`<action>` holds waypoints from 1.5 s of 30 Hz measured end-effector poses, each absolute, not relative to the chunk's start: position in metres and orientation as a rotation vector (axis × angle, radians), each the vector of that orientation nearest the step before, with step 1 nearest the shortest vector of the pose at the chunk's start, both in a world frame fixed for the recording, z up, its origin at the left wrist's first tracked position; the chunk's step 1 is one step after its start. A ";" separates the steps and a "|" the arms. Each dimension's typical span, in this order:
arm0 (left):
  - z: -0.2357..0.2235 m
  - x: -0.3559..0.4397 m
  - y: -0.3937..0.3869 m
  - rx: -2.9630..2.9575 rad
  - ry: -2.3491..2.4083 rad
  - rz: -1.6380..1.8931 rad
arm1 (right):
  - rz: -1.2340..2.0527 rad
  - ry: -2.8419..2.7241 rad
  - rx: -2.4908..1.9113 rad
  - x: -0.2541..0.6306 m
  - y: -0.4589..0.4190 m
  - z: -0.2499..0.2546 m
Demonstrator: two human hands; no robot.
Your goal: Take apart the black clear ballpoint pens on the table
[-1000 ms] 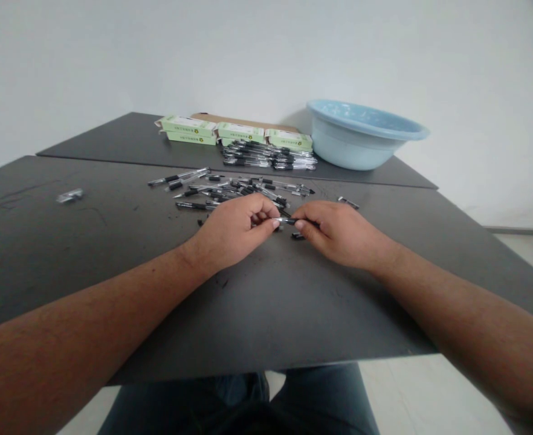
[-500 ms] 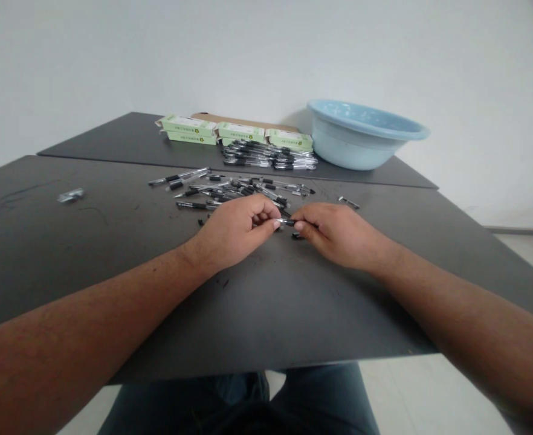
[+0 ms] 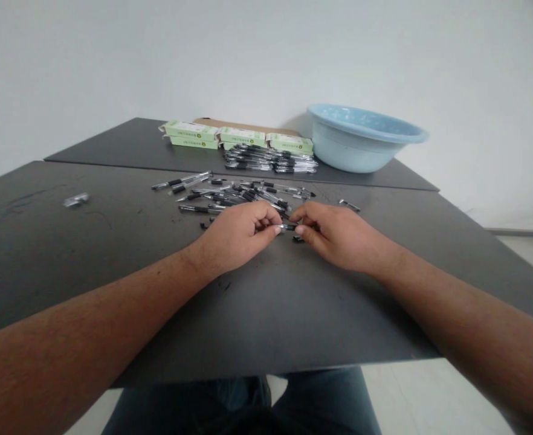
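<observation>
Both of my hands rest on a dark grey table (image 3: 257, 314) and pinch the same clear pen with black parts (image 3: 288, 227). My left hand (image 3: 237, 235) grips its left end with fingers curled. My right hand (image 3: 336, 234) grips its right end, fingers also curled. Only a short stretch of the pen shows between the fingertips. Just beyond the hands lies a loose scatter of similar pens (image 3: 234, 192). A small black cap (image 3: 298, 239) lies on the table under my right fingers.
A neat stack of pens (image 3: 271, 159) lies further back before three green boxes (image 3: 242, 136). A light blue basin (image 3: 361, 136) stands at the back right. A lone pen part (image 3: 348, 205) lies to the right, a small clear piece (image 3: 76, 200) far left.
My hands have drawn slightly closer together on the pen, so less of it shows between them. The view has tipped a little, shifting everything down in the picture.
</observation>
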State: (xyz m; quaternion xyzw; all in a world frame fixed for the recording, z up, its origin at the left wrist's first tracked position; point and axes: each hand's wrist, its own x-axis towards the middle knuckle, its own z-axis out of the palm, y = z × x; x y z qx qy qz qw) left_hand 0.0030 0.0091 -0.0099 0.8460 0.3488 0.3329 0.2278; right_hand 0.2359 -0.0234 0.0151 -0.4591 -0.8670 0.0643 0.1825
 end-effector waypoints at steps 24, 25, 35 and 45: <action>-0.009 0.002 0.009 2.417 0.951 0.924 | 0.077 -2.486 -1.301 0.239 -0.022 0.016; -0.009 0.002 0.009 2.417 0.948 0.928 | 0.086 -2.513 -1.305 0.239 -0.022 0.016; -0.009 0.002 0.009 2.414 0.946 0.924 | 0.077 -2.511 -1.276 0.240 -0.021 0.015; -0.008 0.002 0.009 2.412 0.956 0.899 | 0.131 -2.442 -1.286 0.239 -0.022 0.016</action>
